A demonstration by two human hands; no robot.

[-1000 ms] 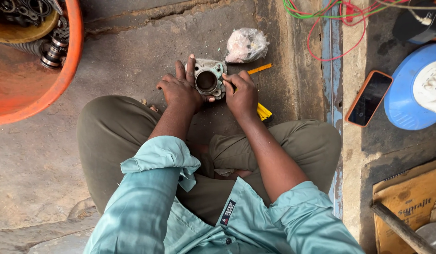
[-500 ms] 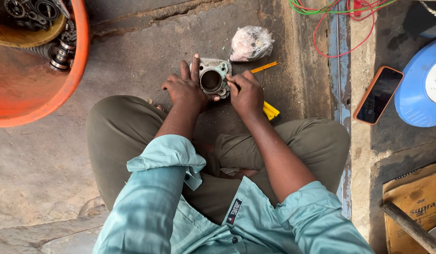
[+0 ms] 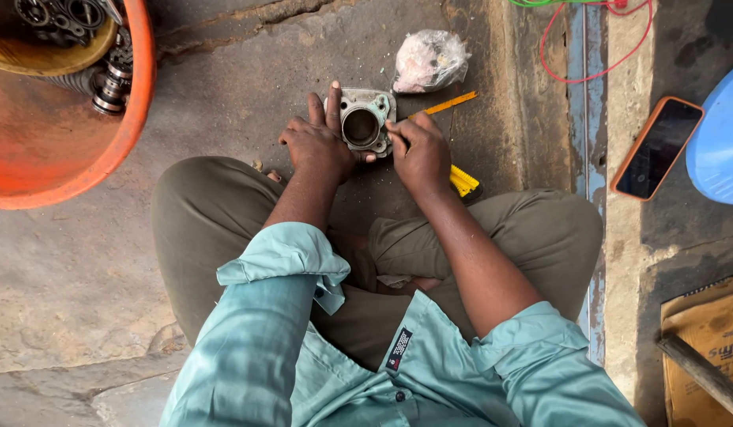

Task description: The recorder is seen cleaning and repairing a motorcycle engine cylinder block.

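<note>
Head cam: left hand grips metal cylinder block on floor; right hand clenched on yellow cutter, at its rim.

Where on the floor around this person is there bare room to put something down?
Bare concrete floor lies between the orange plastic tub and the left hand; more lies under the tub, beside the left knee. It is crowded ahead: the grey metal cylinder block, right hand, yellow cutter and tied plastic bag sit close together. The black phone fills the ledge.
</note>
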